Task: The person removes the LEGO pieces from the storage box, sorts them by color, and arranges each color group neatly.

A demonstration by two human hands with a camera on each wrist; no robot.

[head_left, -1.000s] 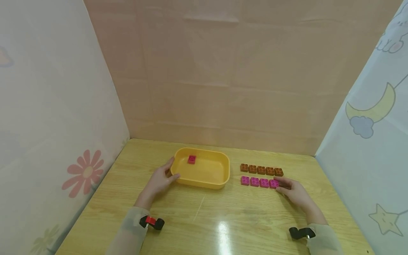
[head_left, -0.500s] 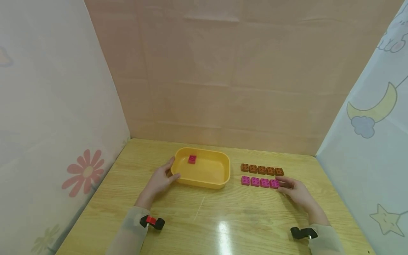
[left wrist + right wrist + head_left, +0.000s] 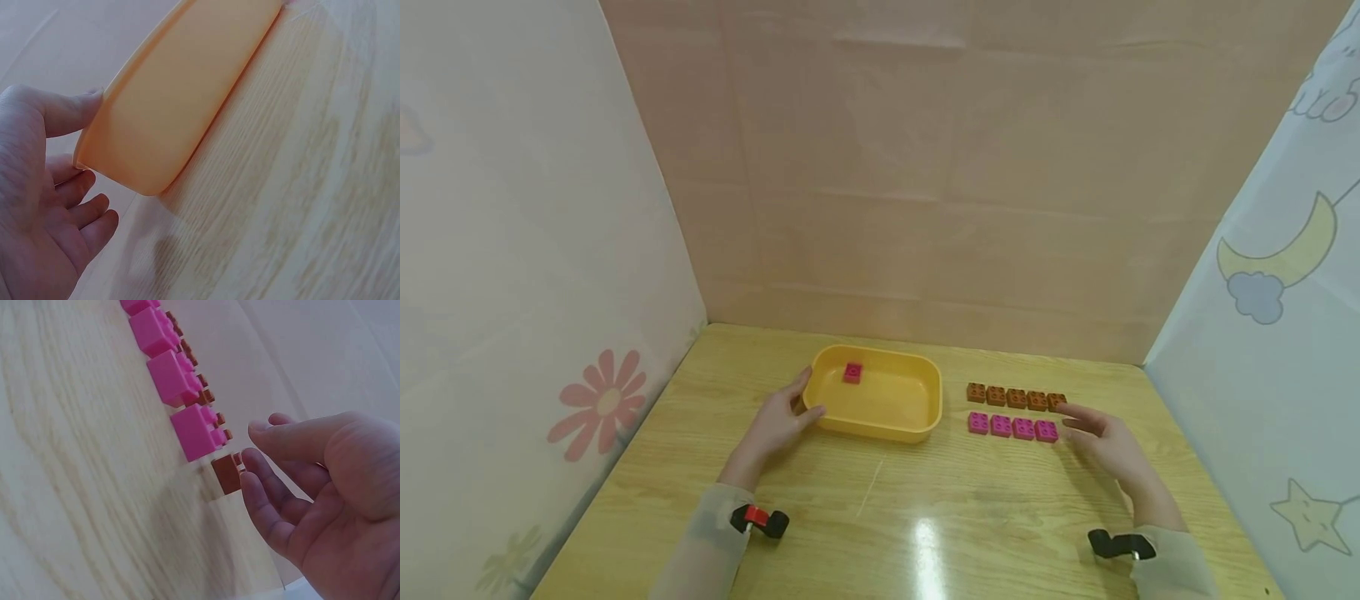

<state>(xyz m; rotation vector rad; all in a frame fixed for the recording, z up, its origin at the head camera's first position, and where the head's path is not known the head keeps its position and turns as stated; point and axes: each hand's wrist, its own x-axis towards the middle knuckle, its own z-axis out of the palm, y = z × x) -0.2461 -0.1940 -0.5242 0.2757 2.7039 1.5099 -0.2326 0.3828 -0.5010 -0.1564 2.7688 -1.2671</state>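
Observation:
A yellow tray (image 3: 880,429) stands left of centre in the head view, with one dark pink toy brick (image 3: 852,373) in its back left corner. My left hand (image 3: 778,421) holds the tray's left end, the thumb at its front rim and the fingers by the end wall; the left wrist view shows this hand (image 3: 44,181) at the corner. To the right, several pink toy bricks (image 3: 1023,428) form a row in front of a row of brown ones (image 3: 1017,398). My right hand (image 3: 1105,442) hovers past the right end of these rows, fingers loosely bent, nothing between them.
The wooden table (image 3: 865,533) carries everything and shows a bright reflection near its front. A tan sheet (image 3: 925,208) rises behind it. Patterned fabric walls (image 3: 550,250) close in the left and right sides.
My right hand has let go of the rightmost pink brick and moved slightly right and away from it. The left hand and tray have stayed in place.

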